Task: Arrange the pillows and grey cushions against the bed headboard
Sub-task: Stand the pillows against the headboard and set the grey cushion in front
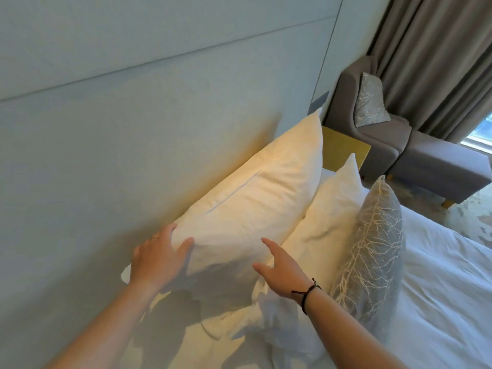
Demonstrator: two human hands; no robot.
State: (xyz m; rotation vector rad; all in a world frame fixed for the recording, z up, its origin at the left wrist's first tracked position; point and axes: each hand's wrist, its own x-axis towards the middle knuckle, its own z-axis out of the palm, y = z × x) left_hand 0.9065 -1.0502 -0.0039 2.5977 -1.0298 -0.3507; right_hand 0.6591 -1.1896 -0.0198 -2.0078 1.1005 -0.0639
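A large white pillow (247, 198) leans upright against the pale padded headboard (106, 129). My left hand (157, 258) holds its near top corner, fingers over the back edge and thumb on the front. My right hand (279, 267) lies flat with straight fingers on the pillow's front face. A second white pillow (330, 217) stands in front of it. A grey cushion (372, 249) with a white branch pattern leans against that one. Another white pillow (234, 323) lies flat under my arms.
White bed sheet (447, 288) spreads to the right. A yellow bedside table (343, 150) stands beyond the pillows. A grey armchair (386, 134) with another patterned cushion (370, 102) and a footstool (442, 169) sit by the curtains (439, 62).
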